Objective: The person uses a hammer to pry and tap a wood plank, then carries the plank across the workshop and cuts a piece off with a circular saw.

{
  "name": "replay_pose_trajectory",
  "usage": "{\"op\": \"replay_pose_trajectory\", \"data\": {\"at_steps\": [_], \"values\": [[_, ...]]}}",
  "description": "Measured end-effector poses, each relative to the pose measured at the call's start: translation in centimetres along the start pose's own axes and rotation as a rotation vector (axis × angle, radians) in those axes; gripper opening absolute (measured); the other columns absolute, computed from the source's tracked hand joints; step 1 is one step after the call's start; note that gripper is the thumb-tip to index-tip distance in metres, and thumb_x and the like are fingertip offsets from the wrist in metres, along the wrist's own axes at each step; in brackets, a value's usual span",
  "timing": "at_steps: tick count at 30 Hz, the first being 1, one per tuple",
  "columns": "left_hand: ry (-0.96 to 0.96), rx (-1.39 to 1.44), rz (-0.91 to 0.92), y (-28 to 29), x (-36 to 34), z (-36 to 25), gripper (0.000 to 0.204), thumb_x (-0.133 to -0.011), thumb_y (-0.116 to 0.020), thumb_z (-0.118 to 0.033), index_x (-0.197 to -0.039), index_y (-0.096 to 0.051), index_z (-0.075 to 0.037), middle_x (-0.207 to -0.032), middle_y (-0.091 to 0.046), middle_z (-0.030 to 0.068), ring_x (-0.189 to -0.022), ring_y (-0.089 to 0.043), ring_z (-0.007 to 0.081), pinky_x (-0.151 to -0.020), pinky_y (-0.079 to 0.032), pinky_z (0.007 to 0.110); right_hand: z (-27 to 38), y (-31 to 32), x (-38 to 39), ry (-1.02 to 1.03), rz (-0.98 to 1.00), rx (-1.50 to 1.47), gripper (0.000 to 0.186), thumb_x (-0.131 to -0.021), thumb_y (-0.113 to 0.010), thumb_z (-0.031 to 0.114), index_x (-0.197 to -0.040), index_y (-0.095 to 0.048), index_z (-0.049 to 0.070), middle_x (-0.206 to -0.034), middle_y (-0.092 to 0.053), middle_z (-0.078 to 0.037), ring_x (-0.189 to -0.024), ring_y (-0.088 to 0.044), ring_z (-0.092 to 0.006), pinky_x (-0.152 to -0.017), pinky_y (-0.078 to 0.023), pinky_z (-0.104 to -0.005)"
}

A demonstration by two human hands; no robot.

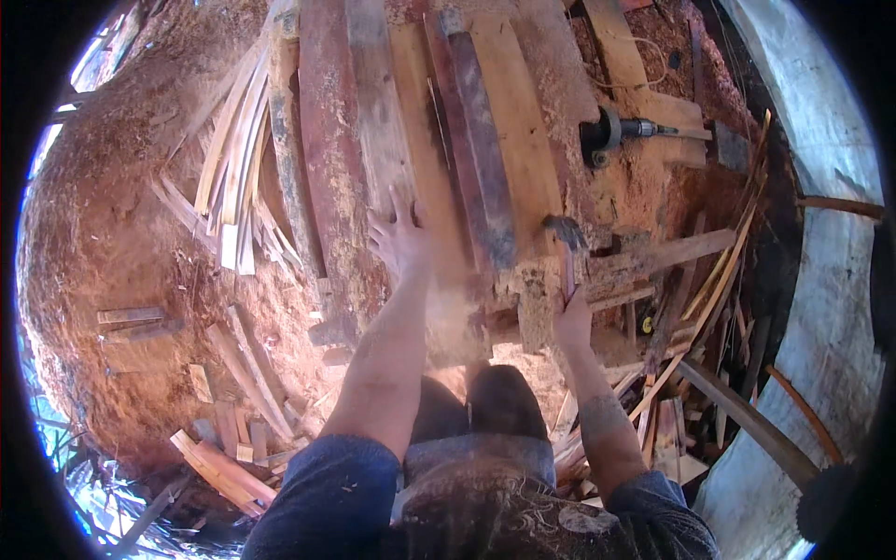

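Several weathered planks lie side by side in front of me, dusted with sawdust. My left hand (pixel 399 238) rests with fingers spread on a greyish plank (pixel 371 112), beside a pale tan plank (pixel 418 103). My right hand (pixel 571 317) is closed round the handle of a hammer (pixel 566 231), whose dark head sits near the lower right end of a tan plank (pixel 509 121). A narrow dark reddish board (pixel 467 140) lies between the tan planks.
A black power tool (pixel 607 135) lies at the upper right, and a yellow tape measure (pixel 647 324) among offcuts. Bundled thin strips (pixel 238 159) are at the left, scrap pieces (pixel 224 471) below. A long bar (pixel 737 415) crosses the lower right beside a pale curved surface (pixel 812 299).
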State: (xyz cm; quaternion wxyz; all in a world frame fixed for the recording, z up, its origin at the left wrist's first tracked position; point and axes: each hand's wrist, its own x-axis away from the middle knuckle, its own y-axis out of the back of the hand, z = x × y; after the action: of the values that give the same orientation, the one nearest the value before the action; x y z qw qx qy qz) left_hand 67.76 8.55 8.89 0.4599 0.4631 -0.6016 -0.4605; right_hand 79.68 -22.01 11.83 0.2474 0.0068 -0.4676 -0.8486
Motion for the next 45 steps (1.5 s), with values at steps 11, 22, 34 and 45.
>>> {"op": "replay_pose_trajectory", "data": {"at_steps": [11, 22, 34, 45], "values": [[0.016, 0.033, 0.074, 0.6, 0.2, -0.2, 0.064, -0.105, -0.042, -0.053, -0.164, -0.029, -0.031, -0.156, -0.032, 0.0339, -0.140, -0.040, 0.0473, -0.113, -0.031, 0.060, -1.1, -0.7, -0.9, -0.126, 0.164, -0.022, 0.036, -0.104, -0.061, 0.031, -0.110, -0.051, -0.003, -0.086, -0.064, -0.028, -0.081, -0.065, -0.0497, -0.069, -0.049, -0.0523], [0.002, 0.046, 0.113, 1.4, 0.4, 0.0, 0.065, -0.105, -0.045, -0.047, -0.164, -0.028, -0.028, -0.155, -0.031, 0.0340, -0.137, -0.041, 0.0480, -0.111, -0.032, 0.058, 0.6, 0.1, -1.0, -0.214, 0.189, -0.107, 0.041, -0.101, -0.064, 0.030, -0.112, -0.056, -0.008, -0.095, -0.066, -0.032, -0.093, -0.066, -0.0506, -0.080, -0.050, -0.0531], [0.004, 0.079, -0.057, 1.2, -7.0, -3.4, 0.063, -0.101, -0.049, -0.053, -0.159, -0.040, -0.029, -0.154, -0.037, 0.0304, -0.141, -0.040, 0.0463, -0.112, -0.033, 0.060, 0.5, 3.4, -3.5, -0.292, 0.250, -0.249, 0.047, -0.099, -0.066, 0.031, -0.131, -0.055, -0.001, -0.091, -0.065, -0.024, -0.086, -0.067, -0.0400, -0.076, -0.050, -0.0490], [0.012, 0.067, -0.010, 0.9, -7.6, -4.2, 0.061, -0.103, -0.050, -0.051, -0.159, -0.039, -0.030, -0.151, -0.040, 0.0328, -0.141, -0.042, 0.0458, -0.114, -0.033, 0.058, 7.9, 1.1, -36.2, -0.415, 0.446, -1.176, 0.033, -0.106, -0.056, 0.044, -0.096, -0.058, 0.012, -0.071, -0.061, -0.003, -0.054, -0.057, -0.0152, -0.047, -0.047, -0.0319]]}}
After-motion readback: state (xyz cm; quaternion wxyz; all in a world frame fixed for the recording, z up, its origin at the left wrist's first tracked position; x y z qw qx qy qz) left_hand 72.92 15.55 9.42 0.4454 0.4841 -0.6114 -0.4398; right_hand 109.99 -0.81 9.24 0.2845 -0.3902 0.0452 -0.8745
